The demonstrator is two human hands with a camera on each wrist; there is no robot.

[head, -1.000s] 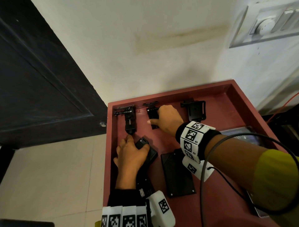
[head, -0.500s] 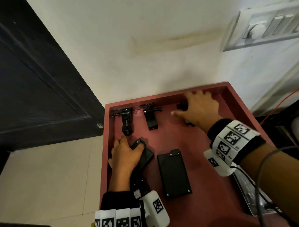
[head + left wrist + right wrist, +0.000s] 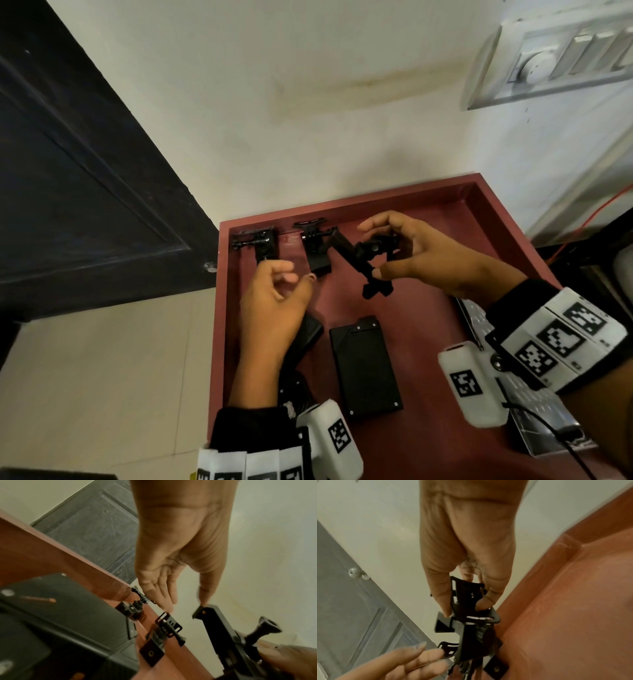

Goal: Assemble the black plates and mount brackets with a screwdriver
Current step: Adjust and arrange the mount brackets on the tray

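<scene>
In the head view my right hand holds a black mount bracket above the red tray, pinched between thumb and fingers. The right wrist view shows that pinch on the bracket. My left hand hovers beside it, fingers loosely bent and holding nothing. Its thumb tip lies close to the held bracket's end; I cannot tell if they touch. Two more brackets lie along the tray's far edge. One black plate lies flat mid-tray. Another plate is partly hidden under my left wrist.
A silver flat device with a black cable lies at the tray's right side under my right wrist. Behind the tray are a white wall with a switch panel and a dark door at left. Tiled floor lies left of the tray.
My right hand has lifted the far-right bracket off the tray and brought it toward the middle. My left hand has risen off the left plate toward that bracket.
</scene>
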